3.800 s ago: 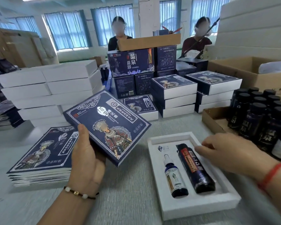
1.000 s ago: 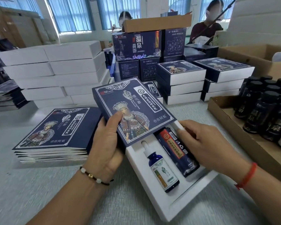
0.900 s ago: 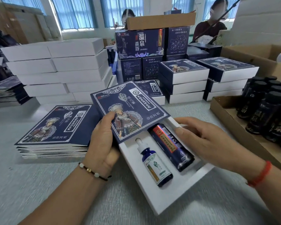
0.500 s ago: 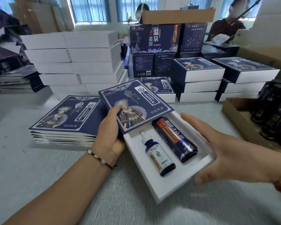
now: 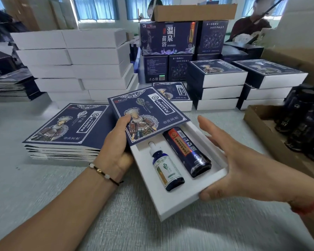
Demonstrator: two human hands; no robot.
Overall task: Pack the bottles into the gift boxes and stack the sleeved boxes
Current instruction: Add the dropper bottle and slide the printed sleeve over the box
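Observation:
A white gift box point(image 5: 178, 200) lies at an angle in front of me, its far half inside a dark blue printed sleeve point(image 5: 149, 113). Two bottles lie in its tray: a small dropper bottle point(image 5: 166, 168) with a white cap and a larger dark bottle point(image 5: 188, 151) with a red and gold label. My left hand point(image 5: 116, 144) grips the sleeve's left edge, thumb on the printed face. My right hand point(image 5: 243, 160) holds the box's near right corner, thumb under the front edge and fingers stretched along the right side.
A pile of flat blue sleeves point(image 5: 65, 131) lies at the left. Stacked plain white boxes point(image 5: 76, 64) stand behind it, sleeved boxes point(image 5: 217, 84) in piles at the back right. A cardboard tray of dark bottles point(image 5: 304, 127) sits at the right. Two people sit across the table.
The sleeve went from my raised left hand onto the box's far end. My right hand shifted from the box's top to its right side and near corner.

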